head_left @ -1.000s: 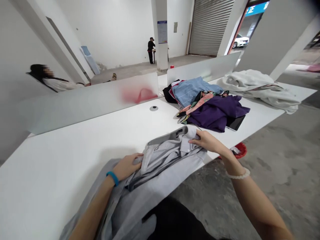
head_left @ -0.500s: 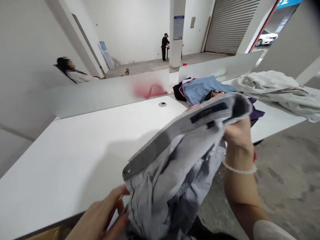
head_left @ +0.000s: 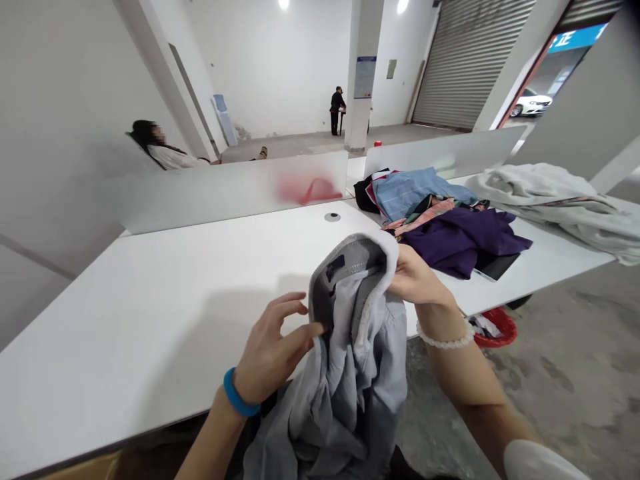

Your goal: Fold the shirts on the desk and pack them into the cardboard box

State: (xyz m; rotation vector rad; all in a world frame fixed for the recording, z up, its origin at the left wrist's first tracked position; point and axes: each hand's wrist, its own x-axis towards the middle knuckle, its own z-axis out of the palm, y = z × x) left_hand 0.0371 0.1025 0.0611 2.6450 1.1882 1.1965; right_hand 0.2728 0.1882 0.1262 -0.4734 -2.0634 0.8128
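A light grey shirt (head_left: 350, 373) hangs in the air above the front edge of the white table (head_left: 150, 320), its collar folded over at the top. My right hand (head_left: 413, 277) grips the collar from the right side. My left hand (head_left: 273, 350), with a blue band on the wrist, pinches the shirt's left edge between thumb and forefinger while the other fingers spread out. The shirt's lower part drops below the table edge toward my lap.
A pile of clothes (head_left: 440, 220) in blue, purple and patterned cloth lies at the right of the table, with a whitish heap (head_left: 555, 200) beyond. Frosted dividers (head_left: 225, 193) line the back. A red basket (head_left: 493, 327) stands on the floor. One person (head_left: 160, 150) reclines far left, another (head_left: 338, 110) stands far back.
The shirt has been lifted off the table. The collar, stretched wide half a second ago, is now bunched and folded over. My left hand has risen to the shirt's left edge.
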